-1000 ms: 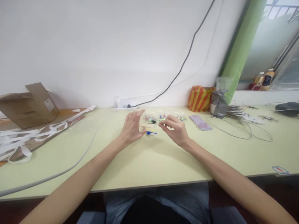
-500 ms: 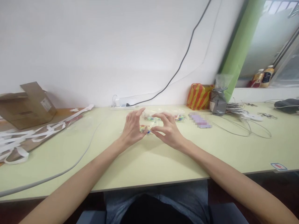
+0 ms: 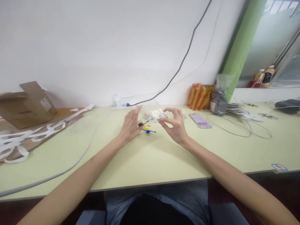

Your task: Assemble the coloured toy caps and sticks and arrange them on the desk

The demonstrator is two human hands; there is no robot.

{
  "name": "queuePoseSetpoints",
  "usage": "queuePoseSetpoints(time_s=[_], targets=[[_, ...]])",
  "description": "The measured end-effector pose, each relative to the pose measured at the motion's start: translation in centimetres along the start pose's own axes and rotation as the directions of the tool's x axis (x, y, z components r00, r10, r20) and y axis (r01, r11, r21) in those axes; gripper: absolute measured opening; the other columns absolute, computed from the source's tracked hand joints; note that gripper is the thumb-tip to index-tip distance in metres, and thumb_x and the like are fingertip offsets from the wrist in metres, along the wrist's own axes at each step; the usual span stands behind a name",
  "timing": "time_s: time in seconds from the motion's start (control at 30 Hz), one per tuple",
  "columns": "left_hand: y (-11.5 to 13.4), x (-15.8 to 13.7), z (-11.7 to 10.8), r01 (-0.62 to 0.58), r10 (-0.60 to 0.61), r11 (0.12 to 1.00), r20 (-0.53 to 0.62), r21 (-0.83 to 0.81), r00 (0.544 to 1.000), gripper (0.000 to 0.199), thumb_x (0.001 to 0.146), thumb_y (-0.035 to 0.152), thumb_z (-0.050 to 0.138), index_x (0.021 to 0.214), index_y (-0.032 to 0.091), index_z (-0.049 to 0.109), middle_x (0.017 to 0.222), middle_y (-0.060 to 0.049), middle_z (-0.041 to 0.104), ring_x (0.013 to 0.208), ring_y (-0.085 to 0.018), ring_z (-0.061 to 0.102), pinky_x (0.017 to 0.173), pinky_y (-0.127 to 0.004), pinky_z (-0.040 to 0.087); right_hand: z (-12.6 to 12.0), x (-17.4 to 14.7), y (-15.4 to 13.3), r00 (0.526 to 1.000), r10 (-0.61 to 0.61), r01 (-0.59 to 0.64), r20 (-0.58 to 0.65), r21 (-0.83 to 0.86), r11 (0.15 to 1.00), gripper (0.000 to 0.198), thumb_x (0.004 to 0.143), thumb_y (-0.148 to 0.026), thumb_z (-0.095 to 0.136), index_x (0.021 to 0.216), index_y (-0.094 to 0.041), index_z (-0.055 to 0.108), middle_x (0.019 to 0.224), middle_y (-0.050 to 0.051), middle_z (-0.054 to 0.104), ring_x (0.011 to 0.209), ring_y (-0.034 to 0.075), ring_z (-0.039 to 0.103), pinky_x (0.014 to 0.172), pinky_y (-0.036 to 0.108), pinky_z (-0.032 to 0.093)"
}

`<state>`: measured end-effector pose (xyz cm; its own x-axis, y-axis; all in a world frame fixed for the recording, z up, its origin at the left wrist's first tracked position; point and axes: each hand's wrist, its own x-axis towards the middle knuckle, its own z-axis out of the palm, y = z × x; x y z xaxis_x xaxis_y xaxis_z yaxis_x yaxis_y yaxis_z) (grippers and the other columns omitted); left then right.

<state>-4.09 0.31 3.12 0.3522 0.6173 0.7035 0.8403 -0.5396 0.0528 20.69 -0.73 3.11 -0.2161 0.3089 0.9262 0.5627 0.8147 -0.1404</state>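
Pointing up-right lengthwise, black pointer (image 3: 140, 124) at left grip (image 3: 129, 126), hold unclear, right grip (image 3: 177, 127) narrow

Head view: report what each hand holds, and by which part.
The right hand appears to pinch the clear bag by its near edge, though contact is unclear. The left hand is at the black piece; whether it holds it cannot be told.

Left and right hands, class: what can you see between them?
In the head view: a black piece, blue arrow, yellow piece, red piece and clear plastic.

tilted black pointer (image 3: 140, 124), round-hubbed, near a blue arrow (image 3: 148, 132)
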Motion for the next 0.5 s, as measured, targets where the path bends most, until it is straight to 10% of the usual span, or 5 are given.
queuePoseSetpoints(time_s=[0.27, 0.5], targets=[[-1.8, 0.0, -0.3, 0.056, -0.058, 0.996, -0.028, -0.067, 0.998, 0.083, 0.076, 0.005, 0.049, 0.153, 0.023, 0.025, 0.133, -0.015, 0.047, 0.122, -0.029, 0.051, 0.1, -0.045, 0.048, 0.1, 0.0, 1.0, 0.96, 0.266, -0.277, 0.085, 0.179, 0.944, 0.025, 0.097, -0.028, 0.054, 0.122, -0.021, 0.057, 0.096, 0.006, 0.066, 0.09, 0.022, 0.06, 0.086, 0.038, 0.048], [-1.8, 0.1, -0.6, 0.063, -0.067, 0.996, -0.059, -0.059, 0.996, 0.088, 0.073, 0.01, 0.058, 0.153, 0.021, 0.024, 0.139, -0.016, 0.043, 0.128, -0.032, 0.047, 0.104, -0.048, 0.044, 2.6, -2.3, 1.8, 0.692, 0.369, -0.5, 0.62, 0.042, 0.865, 0.025, 0.093, -0.037, 0.061, 0.082, -0.016, 0.069, 0.075, 0.003, 0.068, 0.067, 0.016, 0.059, 0.061, 0.027, 0.038]])
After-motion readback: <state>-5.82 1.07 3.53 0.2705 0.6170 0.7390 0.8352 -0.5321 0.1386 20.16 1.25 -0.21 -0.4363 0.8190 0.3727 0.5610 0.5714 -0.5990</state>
